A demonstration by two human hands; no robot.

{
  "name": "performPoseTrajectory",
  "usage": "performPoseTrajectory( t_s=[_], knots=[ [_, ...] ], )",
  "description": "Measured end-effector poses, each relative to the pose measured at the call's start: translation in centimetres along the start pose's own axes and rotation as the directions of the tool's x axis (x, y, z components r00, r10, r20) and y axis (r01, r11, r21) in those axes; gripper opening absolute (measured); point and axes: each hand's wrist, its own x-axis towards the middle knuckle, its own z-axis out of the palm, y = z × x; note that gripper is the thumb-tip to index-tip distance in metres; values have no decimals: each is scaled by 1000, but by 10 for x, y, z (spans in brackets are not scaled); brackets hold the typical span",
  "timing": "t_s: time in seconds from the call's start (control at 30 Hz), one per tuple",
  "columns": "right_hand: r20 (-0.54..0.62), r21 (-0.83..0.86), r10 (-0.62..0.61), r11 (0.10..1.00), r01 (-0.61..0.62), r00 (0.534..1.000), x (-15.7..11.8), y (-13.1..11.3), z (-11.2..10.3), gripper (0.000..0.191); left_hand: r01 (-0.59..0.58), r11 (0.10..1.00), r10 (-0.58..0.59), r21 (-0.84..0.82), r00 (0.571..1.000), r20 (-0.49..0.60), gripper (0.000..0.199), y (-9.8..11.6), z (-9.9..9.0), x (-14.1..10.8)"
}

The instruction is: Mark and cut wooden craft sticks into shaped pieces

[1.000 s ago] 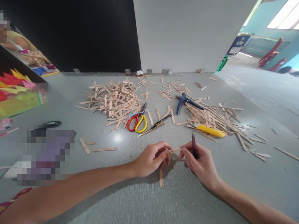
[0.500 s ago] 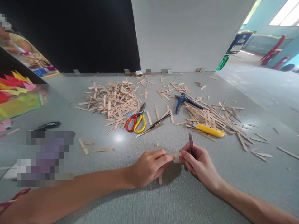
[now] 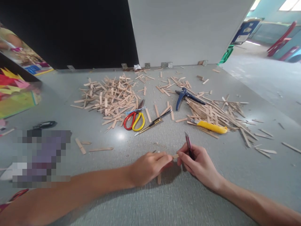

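My left hand (image 3: 150, 168) is closed on a wooden craft stick (image 3: 176, 156), whose short pale end shows between my two hands. The fingertips of my right hand (image 3: 199, 163) pinch that stick's other end. Tucked in the same right hand is a dark pink utility knife (image 3: 189, 147), blade up and tilted slightly left, away from the stick. Under my left hand, another craft stick (image 3: 159, 179) pokes out toward me. Beyond my hands lie scissors (image 3: 134, 121) with red and yellow handles, a slim black and gold pointed tool (image 3: 154, 122) and a yellow utility knife (image 3: 212, 127).
A heap of short stick pieces (image 3: 113, 99) lies at the back left. Longer sticks (image 3: 211, 113) are piled at the right under blue-handled cutters (image 3: 184, 97). A black and white upright panel (image 3: 192, 34) bounds the far edge. At far left, a person's arm (image 3: 14, 39) shows.
My two hands have drawn slightly closer, so less of the craft stick shows between them. The utility knife leans a little more to the left. The camera view has shifted slightly.
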Motion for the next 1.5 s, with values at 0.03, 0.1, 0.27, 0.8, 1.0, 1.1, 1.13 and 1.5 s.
performPoseTrajectory(
  t_s=[0.03,0.1,0.27,0.8,1.0,1.1,1.13,1.5],
  knots=[
    [4,-3,0,1000,0,1000,0,0,0,41,9,1000,-9,-17,1000,1,26,0,-1,1],
    [7,-5,1,1000,-1,1000,0,-1,0,42,28,998,-28,-55,1000,-2,27,1,-3,1],
    [-1,-16,10,1000,-10,1000,1,-1,0,42,23,998,-26,-50,998,-49,29,-1,-1,0],
    [-38,-7,37,999,-37,999,1,-3,1,45,-88,996,87,13,931,-355,21,-4,3,6],
    [-20,6,53,999,-53,998,0,-2,0,43,-53,998,61,31,926,-374,43,-7,8,4],
    [-10,0,68,998,-68,998,1,-2,0,42,-44,994,80,100,918,-388,47,-8,8,3],
    [-5,-3,74,997,-74,997,1,-2,0,42,-42,989,95,142,915,-393,48,-7,8,2],
    [39,3,91,996,-91,995,3,-2,0,39,-182,736,402,652,893,-204,19,10,-10,5]
  ],
)
